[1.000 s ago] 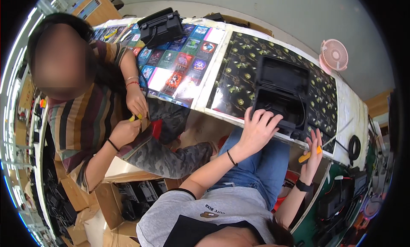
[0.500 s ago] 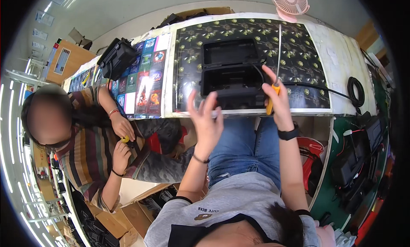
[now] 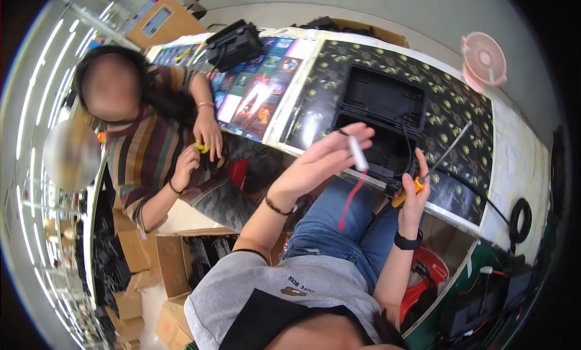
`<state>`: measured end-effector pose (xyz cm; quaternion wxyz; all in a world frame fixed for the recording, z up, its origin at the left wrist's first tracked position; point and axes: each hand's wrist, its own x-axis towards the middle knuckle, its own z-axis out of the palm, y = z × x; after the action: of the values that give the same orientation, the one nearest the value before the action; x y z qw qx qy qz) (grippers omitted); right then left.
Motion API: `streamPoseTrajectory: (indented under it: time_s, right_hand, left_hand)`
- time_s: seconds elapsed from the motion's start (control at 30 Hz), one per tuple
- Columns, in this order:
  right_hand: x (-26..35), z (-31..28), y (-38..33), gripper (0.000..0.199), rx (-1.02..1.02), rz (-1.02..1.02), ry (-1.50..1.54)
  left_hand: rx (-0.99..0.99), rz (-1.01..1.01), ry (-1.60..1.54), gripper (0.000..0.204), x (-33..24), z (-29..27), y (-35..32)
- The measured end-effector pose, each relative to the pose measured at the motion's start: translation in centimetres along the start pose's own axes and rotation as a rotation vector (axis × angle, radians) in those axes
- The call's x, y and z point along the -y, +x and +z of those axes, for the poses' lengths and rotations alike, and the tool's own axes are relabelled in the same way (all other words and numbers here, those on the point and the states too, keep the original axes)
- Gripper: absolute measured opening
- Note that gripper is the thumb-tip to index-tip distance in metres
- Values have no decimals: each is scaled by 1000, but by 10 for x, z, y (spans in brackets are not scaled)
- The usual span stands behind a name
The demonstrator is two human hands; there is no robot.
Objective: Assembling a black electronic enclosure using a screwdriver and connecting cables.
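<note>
My left hand (image 3: 327,156) is raised at the table's front edge, left of an opened black plastic case (image 3: 384,102), its fingers long and close together. Across its fingertips lies a white tube-like piece (image 3: 357,153) with a thin red strand (image 3: 350,205) trailing down; blur hides exactly how it is gripped. My right hand (image 3: 413,196) is closed round the orange-yellow handle of a screwdriver (image 3: 407,191), whose long shaft points up and right. That hand is at the case's right front corner. A black cable (image 3: 466,179) extends right from near the case.
A person (image 3: 139,150) sits at my left, holding a small yellow thing (image 3: 201,147). Another black case (image 3: 234,45) stands at the far left of the table. A pink fan (image 3: 484,58) stands at the back right. Coiled cable (image 3: 520,220) lies at the right edge. Cardboard boxes (image 3: 175,265) stand below.
The view has turned, shifting the scene rightward and down. My left hand has gone from spread fingers to closer-together ones, with the white piece now visible at them. The screwdriver stays in my right hand.
</note>
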<state>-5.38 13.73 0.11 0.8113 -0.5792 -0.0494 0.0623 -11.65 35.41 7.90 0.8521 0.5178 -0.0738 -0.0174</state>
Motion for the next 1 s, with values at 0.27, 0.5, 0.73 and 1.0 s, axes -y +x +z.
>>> streamPoseTrajectory:
  time_s: [0.27,0.5,0.73,1.0]
  right_hand:
    - [-2,-2,-2,59,1,-23,-62]
    - [0,4,5,53,32,-38,-60]
    - [-8,-9,-4,54,46,-45,-111]
    - [-11,-16,-2,50,27,-59,-88]
  left_hand:
    - [-387,313,1184,16,17,-14,39]
    - [-244,403,1708,24,13,-9,36]
    - [90,99,1766,78,32,14,19]
    - [121,638,1728,59,72,24,19]
